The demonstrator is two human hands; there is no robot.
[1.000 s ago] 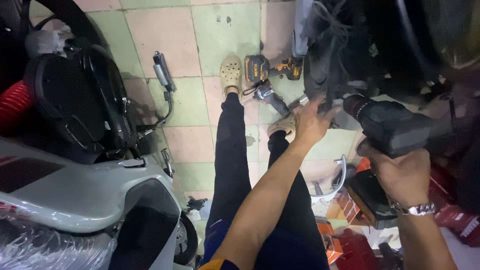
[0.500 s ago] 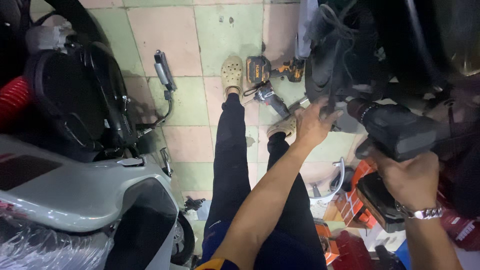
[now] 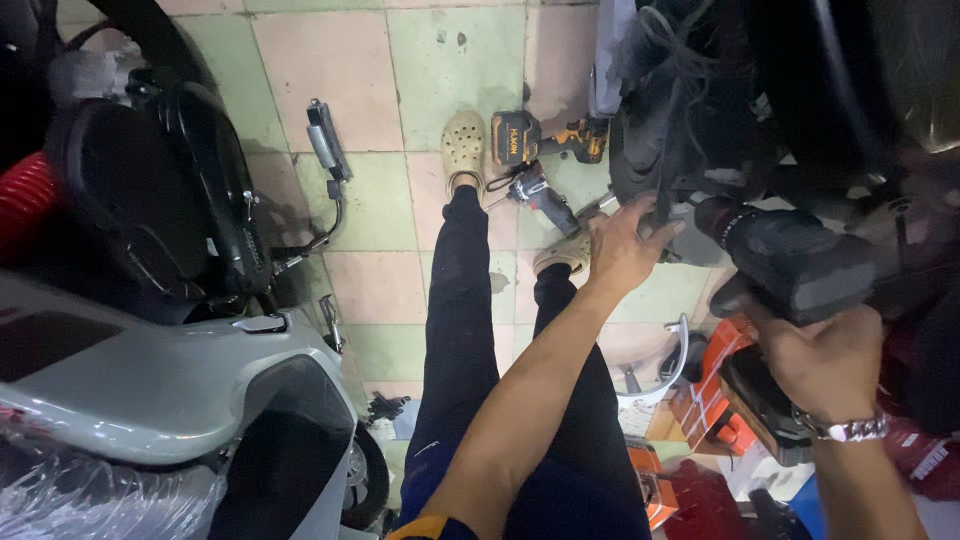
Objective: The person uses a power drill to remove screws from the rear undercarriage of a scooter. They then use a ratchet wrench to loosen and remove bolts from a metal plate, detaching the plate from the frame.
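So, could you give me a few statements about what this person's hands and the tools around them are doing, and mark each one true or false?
1. The right hand grips a dark power tool. True.
2. The left hand lies flat on the tiled floor. False: it reaches up to the dark machine parts ahead, fingers on them.
3. A yellow and black cordless tool lies on the floor near the person's foot. True.
4. A metal wristwatch is on the left wrist. False: it is on the right wrist.
5. The person wears heavy black boots. False: the shoes are pale clogs with holes.
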